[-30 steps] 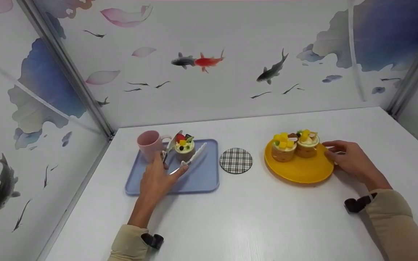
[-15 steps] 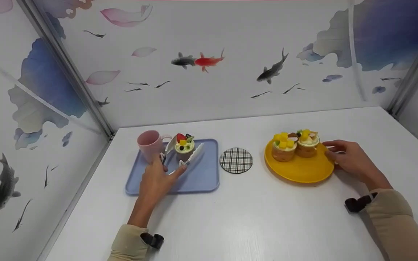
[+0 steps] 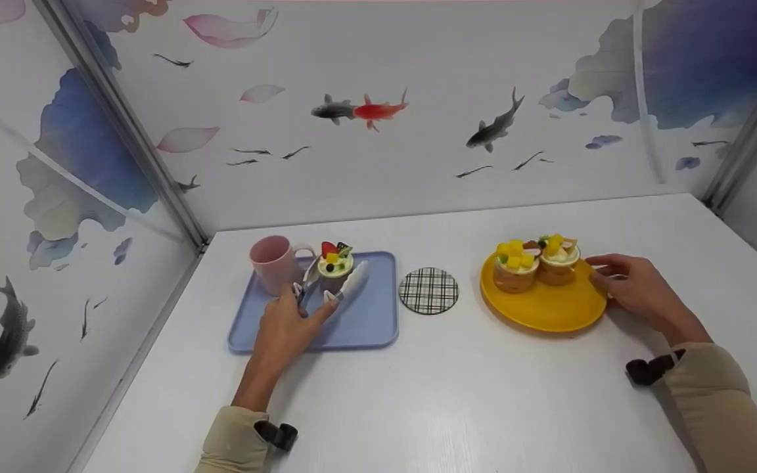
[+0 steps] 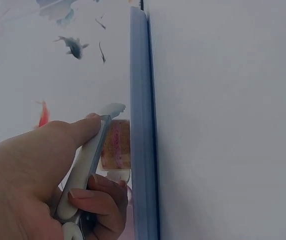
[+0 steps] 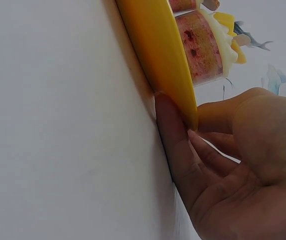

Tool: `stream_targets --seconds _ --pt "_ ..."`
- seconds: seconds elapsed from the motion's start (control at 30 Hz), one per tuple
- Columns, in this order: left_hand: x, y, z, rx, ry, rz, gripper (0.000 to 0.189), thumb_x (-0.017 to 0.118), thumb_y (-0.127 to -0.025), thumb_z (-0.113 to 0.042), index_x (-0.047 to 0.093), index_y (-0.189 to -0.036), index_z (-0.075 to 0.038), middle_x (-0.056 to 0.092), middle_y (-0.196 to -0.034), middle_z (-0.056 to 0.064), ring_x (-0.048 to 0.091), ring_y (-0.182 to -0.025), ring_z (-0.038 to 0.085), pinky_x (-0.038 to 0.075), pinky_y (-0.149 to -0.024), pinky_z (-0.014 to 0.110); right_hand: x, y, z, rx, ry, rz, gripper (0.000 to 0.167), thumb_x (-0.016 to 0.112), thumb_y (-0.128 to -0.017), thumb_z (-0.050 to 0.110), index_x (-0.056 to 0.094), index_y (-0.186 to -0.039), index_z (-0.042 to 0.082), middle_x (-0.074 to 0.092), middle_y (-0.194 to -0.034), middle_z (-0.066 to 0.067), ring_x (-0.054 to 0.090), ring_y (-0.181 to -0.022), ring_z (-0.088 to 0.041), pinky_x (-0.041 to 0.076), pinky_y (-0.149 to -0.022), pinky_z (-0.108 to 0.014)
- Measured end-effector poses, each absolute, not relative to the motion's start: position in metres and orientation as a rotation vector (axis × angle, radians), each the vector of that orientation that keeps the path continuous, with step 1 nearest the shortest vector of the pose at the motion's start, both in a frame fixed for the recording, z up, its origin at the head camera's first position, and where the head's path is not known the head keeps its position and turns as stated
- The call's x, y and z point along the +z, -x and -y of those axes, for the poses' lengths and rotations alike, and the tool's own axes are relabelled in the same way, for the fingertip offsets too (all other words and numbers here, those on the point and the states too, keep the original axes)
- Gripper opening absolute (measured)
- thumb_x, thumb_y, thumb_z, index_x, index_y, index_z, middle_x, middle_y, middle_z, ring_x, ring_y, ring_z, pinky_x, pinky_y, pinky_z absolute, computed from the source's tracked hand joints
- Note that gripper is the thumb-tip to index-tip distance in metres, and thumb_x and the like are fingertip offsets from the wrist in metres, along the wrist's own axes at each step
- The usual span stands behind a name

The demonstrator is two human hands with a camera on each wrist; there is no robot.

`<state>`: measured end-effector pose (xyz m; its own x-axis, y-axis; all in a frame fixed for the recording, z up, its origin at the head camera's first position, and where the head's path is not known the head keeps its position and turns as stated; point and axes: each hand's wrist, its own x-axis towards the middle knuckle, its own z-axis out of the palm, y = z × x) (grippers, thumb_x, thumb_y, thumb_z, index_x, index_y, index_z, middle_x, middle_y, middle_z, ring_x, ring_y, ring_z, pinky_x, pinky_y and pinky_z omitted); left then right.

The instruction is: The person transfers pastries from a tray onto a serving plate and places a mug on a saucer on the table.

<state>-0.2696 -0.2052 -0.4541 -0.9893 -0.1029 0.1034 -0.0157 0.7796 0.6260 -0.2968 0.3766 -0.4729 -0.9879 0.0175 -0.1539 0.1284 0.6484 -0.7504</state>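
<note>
My left hand holds a pair of tongs, thumb on one arm and fingers round the other. The arms of the tongs are spread on either side of a fruit-topped dessert cup, which stands upright on a blue tray. In the left wrist view the cup shows behind the tongs; whether they touch it I cannot tell. My right hand pinches the right rim of a yellow plate, with thumb above and a finger beneath. Two mango-topped dessert cups stand on that plate.
A pink mug stands at the tray's back left corner, close to the tongs. Between tray and plate lies a round plaid coaster. White wall panels painted with fish border the white table.
The tongs have come down a little around the dessert cup, and their arms have drawn slightly closer together. My right hand and the plate have stayed in place.
</note>
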Motion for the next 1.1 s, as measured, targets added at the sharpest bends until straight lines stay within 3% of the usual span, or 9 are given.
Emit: stream_targets --seconds 0.33,0.57,1.1 --pt "-0.4558 0.2704 0.2055 -1.025 -0.088 2.839 0.067 0.081 -0.092 -0.061 0.058 -0.121 -0.006 0.055 -0.087 0.006 0.058 -0.080 0.021 0.041 -0.066 0.035 -0.4730 0.2964 -0.3770 -1.243 -0.129 -2.748 0.054 0.053 -0.116 0.027 0.043 -0.162 0.000 0.047 -0.155 -0.034 0.059 -0.124 -0.041 0.062 -0.083 -0.022" --pt "-0.4578 0.2716 0.2071 -1.044 -0.094 2.838 0.061 0.081 -0.092 -0.060 0.061 -0.108 -0.005 0.052 -0.078 0.002 0.055 -0.071 0.018 0.039 -0.061 0.033 -0.4719 0.2955 -0.3763 -1.267 -0.108 -2.738 0.057 0.053 -0.116 0.031 0.043 -0.162 0.000 0.049 -0.152 -0.033 0.060 -0.120 -0.037 0.061 -0.082 -0.021" --pt "-0.4600 0.2727 0.2087 -1.051 -0.110 2.865 0.057 0.079 -0.096 -0.056 0.059 -0.113 -0.005 0.054 -0.086 0.006 0.057 -0.076 0.020 0.041 -0.063 0.033 -0.4708 0.2946 -0.3749 -1.261 -0.115 -2.732 0.057 0.051 -0.116 0.030 0.041 -0.163 -0.001 0.046 -0.156 -0.035 0.059 -0.126 -0.041 0.060 -0.083 -0.019"
